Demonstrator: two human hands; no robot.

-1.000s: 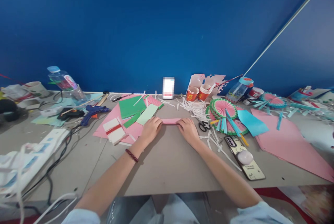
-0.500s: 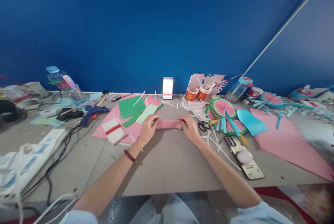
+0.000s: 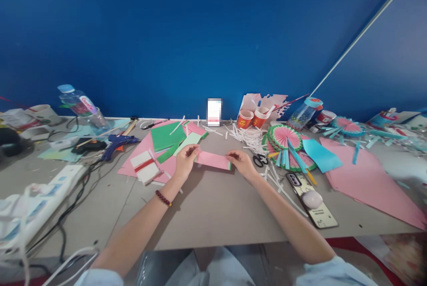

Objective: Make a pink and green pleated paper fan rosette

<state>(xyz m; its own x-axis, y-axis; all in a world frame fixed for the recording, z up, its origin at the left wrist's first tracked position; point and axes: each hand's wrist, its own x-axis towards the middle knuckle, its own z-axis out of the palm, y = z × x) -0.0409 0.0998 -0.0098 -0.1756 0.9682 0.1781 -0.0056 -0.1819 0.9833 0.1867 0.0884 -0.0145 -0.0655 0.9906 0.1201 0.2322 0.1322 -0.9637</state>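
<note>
Between my two hands stretches a pink paper strip point(image 3: 213, 160) with a green edge showing at its right end. My left hand point(image 3: 187, 160) pinches the strip's left end, and a dark beaded bracelet circles that wrist. The upper right corner is pinched by my right hand point(image 3: 239, 162). Left of the strip, green paper sheets point(image 3: 167, 137) and a pale green piece lie over pink paper point(image 3: 128, 163). Black-handled scissors point(image 3: 260, 160) rest just right of my right hand, partly under white paper strips point(image 3: 248, 138).
Right of my hands are pleated pink-and-green paper fans point(image 3: 285, 138), a blue sheet point(image 3: 322, 155) and a phone point(image 3: 313, 201). Red paper cups point(image 3: 246, 118) stand behind. On the left lie a blue glue gun point(image 3: 118, 143), a power strip point(image 3: 43, 203) with cables, and a tilted bottle point(image 3: 78, 99).
The pink strip has tilted, its right end lower and more of its face showing. My left hand has shifted slightly left and up.
</note>
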